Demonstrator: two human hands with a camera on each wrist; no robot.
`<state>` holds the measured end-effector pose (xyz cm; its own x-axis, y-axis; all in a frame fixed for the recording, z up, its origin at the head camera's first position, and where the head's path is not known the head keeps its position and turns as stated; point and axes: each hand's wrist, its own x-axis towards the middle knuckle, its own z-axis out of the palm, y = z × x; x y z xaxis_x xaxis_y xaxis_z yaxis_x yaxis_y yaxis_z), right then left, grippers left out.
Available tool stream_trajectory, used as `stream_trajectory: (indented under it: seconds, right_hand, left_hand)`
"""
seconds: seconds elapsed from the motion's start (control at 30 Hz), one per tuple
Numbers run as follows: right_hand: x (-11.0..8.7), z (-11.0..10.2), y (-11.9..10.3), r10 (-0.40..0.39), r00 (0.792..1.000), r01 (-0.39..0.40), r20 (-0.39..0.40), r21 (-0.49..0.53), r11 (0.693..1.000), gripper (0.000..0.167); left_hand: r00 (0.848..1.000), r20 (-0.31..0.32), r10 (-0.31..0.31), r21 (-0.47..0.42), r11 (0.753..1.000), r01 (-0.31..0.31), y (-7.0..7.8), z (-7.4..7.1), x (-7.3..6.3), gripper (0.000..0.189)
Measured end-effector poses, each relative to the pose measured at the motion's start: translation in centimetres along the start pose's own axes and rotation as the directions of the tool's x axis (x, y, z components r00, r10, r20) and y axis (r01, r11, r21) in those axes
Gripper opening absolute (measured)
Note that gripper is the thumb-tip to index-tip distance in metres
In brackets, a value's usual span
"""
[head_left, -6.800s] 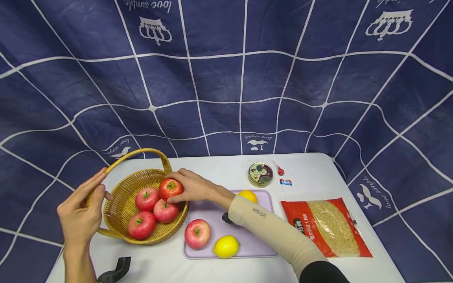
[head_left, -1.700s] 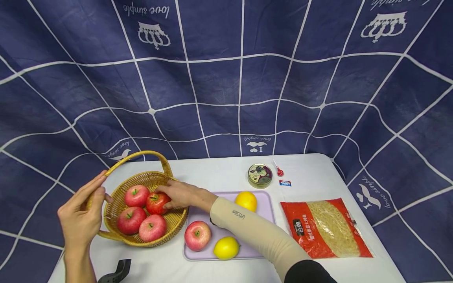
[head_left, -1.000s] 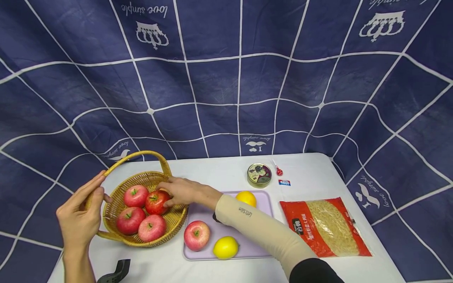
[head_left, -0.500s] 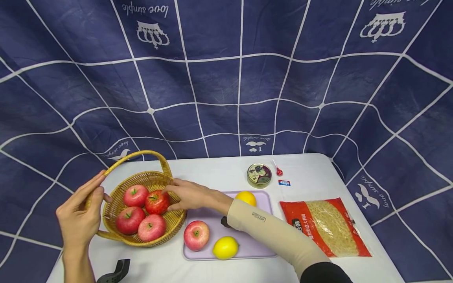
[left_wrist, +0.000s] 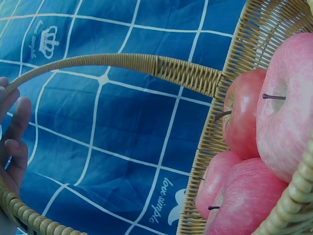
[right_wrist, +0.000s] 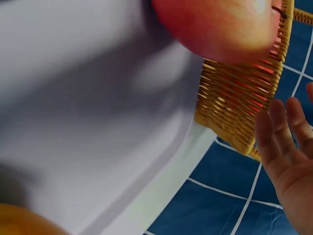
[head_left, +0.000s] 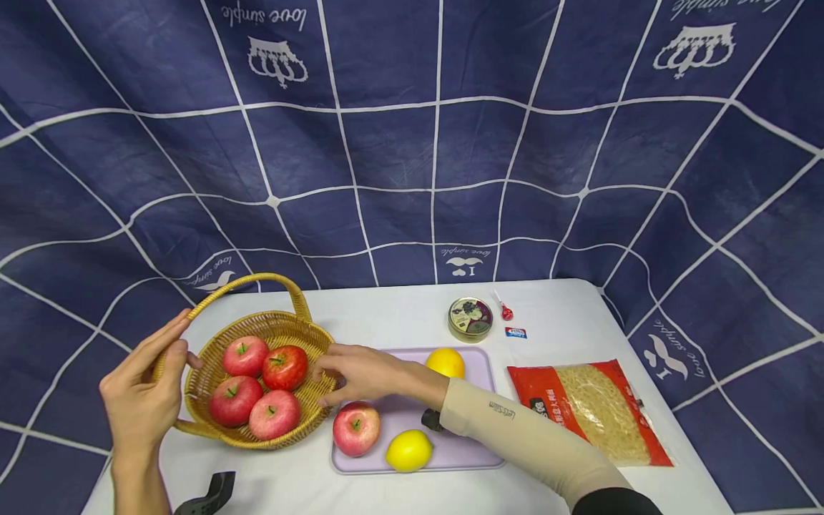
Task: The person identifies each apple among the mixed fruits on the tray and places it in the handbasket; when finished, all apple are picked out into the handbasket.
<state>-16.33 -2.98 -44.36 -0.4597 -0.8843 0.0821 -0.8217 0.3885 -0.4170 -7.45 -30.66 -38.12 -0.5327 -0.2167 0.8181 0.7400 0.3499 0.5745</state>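
My left hand (head_left: 143, 386) grips the arched handle (head_left: 257, 277) of a yellow-brown wicker basket (head_left: 277, 323) at the table's left. Several apples lie in that basket: pink ones, such as a pink apple (head_left: 275, 415) at the front, and a deeper red apple (head_left: 285, 368) on the right. Over the basket's right rim is my right hand (head_left: 370, 373), fingers spread and loosely bent, holding nothing; a gap separates its fingertips from the red apple. Below it, another pink apple (head_left: 357, 428) sits on the left part of a lilac tray (head_left: 450, 458).
The tray also bears a lemon (head_left: 409, 450) and an orange-yellow fruit (head_left: 445, 363), the latter partly behind my right forearm. Beyond it stand a round tin (head_left: 470, 319), a red lollipop (head_left: 506, 312) and a small blue-and-red packet (head_left: 516, 332). A red pasta bag (head_left: 599, 408) lies at right.
My right hand has lowered the red apple among the others, let it go and drawn back to the right. Apples in the basket have shifted. The left hand has stayed on the handle.
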Motion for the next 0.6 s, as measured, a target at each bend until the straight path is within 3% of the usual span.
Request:
stream_trajectory:
  seconds: [0.23, 0.6]
  right_hand:
    - [-2.0, 0.6, 0.8, -0.037, 0.997, 0.036, 0.061, 0.021, 0.999, 0.041]
    - [-4.0, 1.7, 1.7, 0.002, 0.985, -0.028, 0.171, 0.152, 0.988, 0.055]
  left_hand:
    - [1.000, 0.004, 0.002, 0.001, 1.000, -0.002, 0.0, 0.0, 0.0, 0.024]
    - [1.000, 0.001, 0.005, -0.010, 1.000, -0.005, 0.0, 0.0, 0.0, 0.024]
